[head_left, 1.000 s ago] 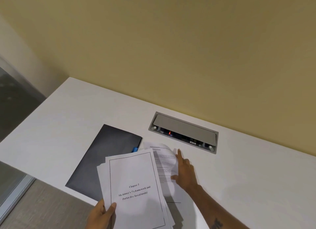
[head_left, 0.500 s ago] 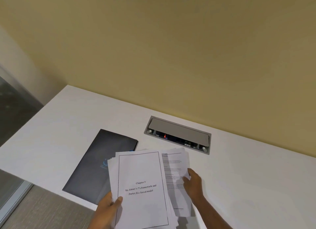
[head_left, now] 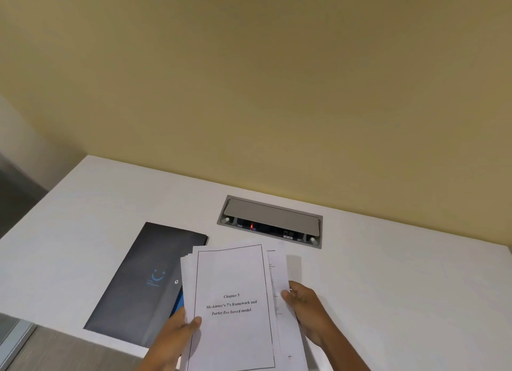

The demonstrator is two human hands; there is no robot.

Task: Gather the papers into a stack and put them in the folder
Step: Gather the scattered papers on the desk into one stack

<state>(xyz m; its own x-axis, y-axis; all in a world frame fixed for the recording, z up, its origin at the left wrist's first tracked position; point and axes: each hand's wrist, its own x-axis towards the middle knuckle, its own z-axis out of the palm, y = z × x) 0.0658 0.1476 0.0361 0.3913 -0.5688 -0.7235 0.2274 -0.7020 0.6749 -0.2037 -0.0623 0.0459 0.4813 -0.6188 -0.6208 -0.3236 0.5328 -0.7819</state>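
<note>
- Head view, one second ago: the right hand lies flat on a loose page on the white desk, and the left hand holds the rest of the papers.
- Head view, half a second ago: the right hand grips that page by its edge and slides it toward the pile.
- Head view, now: the left hand (head_left: 177,334) grips the stack of papers (head_left: 231,307) at its left edge, with the thumb on top of the front sheet. That sheet reads "Chapter 3".
- The right hand (head_left: 304,309) pinches the loose page (head_left: 279,276) at its right edge. The page has now come in behind the stack, but it sticks out on the right side.
- Some sheets also fan out at the top left corner, so the stack is not neat yet.
- The dark folder (head_left: 144,282) lies closed on the white desk (head_left: 401,287), just left of the stack. The stack covers its right edge.
- A gray cable box (head_left: 270,221) sits in the desk behind the papers, near the yellow wall (head_left: 249,79).
- I see no other loose pages on the desk, so I think the gathering is almost done.
- I think the next job is to square up the edges, and after that to open the folder. The folder is shut, so one hand may have to let go of the stack.
</note>
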